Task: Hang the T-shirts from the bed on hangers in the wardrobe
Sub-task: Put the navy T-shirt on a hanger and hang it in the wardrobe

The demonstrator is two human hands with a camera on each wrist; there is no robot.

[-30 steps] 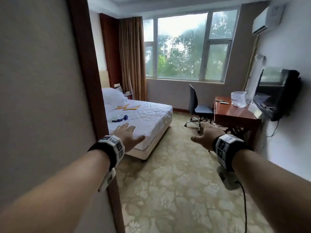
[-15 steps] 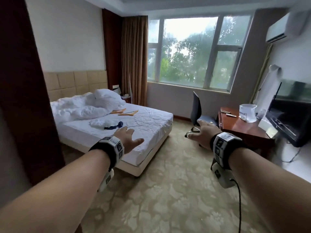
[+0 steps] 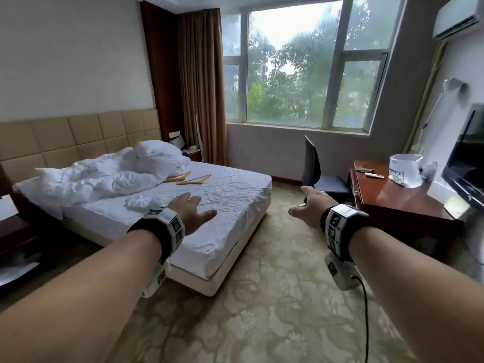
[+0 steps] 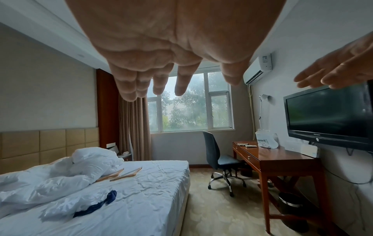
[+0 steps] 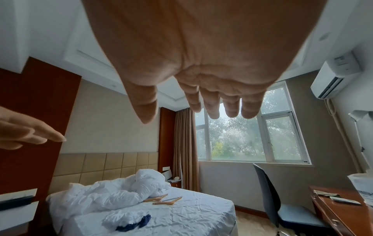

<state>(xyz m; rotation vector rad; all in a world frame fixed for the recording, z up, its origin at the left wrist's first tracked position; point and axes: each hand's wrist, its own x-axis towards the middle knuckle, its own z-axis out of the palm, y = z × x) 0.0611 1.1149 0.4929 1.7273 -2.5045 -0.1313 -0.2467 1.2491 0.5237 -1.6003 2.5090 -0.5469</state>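
A crumpled white T-shirt (image 4: 70, 206) with a dark blue one (image 4: 96, 206) against it lies on the white bed (image 3: 230, 195), near its middle. In the head view my left hand (image 3: 191, 210) hides the blue part, and only the white cloth (image 3: 144, 201) shows. Two wooden hangers (image 3: 188, 178) lie farther up the bed beside the bunched duvet (image 3: 104, 176). Both hands are held out in the air, fingers straight and spread, holding nothing. My right hand (image 3: 309, 205) hovers over the carpet between bed and desk. No wardrobe shows.
A wooden desk (image 3: 392, 197) with a white plastic bag (image 3: 404, 170) stands on the right under a wall TV (image 3: 468, 163). A grey office chair (image 3: 322, 174) sits before it. Patterned carpet (image 3: 262, 297) lies between me and the bed. A dark nightstand (image 3: 15, 231) is at the left.
I have come past the wall edge at the left into the room, and the whole bed has come into view, nearer. Both hands stay stretched out and empty.
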